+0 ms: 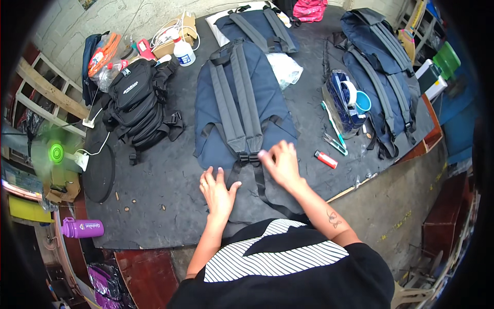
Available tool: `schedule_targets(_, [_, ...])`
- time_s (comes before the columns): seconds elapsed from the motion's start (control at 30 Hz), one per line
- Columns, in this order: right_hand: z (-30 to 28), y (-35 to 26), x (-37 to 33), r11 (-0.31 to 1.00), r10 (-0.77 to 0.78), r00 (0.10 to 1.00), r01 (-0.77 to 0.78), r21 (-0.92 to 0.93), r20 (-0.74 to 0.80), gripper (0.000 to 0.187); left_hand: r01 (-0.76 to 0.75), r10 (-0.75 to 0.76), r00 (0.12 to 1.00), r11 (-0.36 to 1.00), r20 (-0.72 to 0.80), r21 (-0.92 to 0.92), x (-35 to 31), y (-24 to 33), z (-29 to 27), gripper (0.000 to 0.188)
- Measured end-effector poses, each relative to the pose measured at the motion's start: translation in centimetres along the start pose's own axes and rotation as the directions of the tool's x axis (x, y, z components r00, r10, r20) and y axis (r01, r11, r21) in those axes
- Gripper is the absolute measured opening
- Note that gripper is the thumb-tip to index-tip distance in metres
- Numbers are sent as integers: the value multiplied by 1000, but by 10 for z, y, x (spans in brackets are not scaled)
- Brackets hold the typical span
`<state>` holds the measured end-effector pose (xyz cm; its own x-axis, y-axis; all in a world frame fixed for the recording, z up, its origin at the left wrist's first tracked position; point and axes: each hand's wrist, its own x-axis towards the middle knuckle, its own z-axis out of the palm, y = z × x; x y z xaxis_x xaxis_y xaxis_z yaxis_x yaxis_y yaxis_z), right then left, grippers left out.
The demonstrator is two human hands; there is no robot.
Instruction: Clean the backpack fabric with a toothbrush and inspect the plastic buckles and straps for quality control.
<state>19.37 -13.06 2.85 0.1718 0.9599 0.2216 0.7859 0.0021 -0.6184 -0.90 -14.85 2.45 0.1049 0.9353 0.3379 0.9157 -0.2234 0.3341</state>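
at ten o'clock sits a black bag (136, 103); at seven, the person's left hand (218, 194), fingers spread apart, is by the lower edge of the blue backpack (246, 105), which lies at twelve; right of its black buckles (248, 157), the right hand (283, 166) bends its fingers, grip impossible to tell; at three lies a red lighter (325, 159)

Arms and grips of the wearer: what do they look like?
Left grip and right grip: bare five-fingered hands, no gloves. Forearms bare, no cables. Dark line tattoo on the right forearm, near the elbow; none visible on the left forearm. Short black sleeves; the black shirt has white panels with dark stripes.
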Motion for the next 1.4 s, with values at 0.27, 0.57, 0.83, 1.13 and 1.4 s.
schedule_targets(0.27, [8,7,-22,990,24,980,-51,133,200,25,574,-112,818,229,565,-786,-6,-2,-34,41])
schedule_targets(0.57, [-106,-65,8,179,-250,904,-310,934,348,41,90,618,766,171,178,-981,28,17,-156,18])
schedule_targets(0.83, [-123,-79,55,298,-323,904,-183,937,279,58,310,500,832,-57,241,-949,72,61,-89,50])
schedule_targets(1.13, [-114,-67,94,396,-178,951,-166,903,253,53,416,530,799,-144,285,-898,71,66,-77,60])
schedule_targets(1.4, [-113,-64,109,472,-188,958,-105,875,216,55,466,545,757,-62,361,-883,73,60,-77,52])
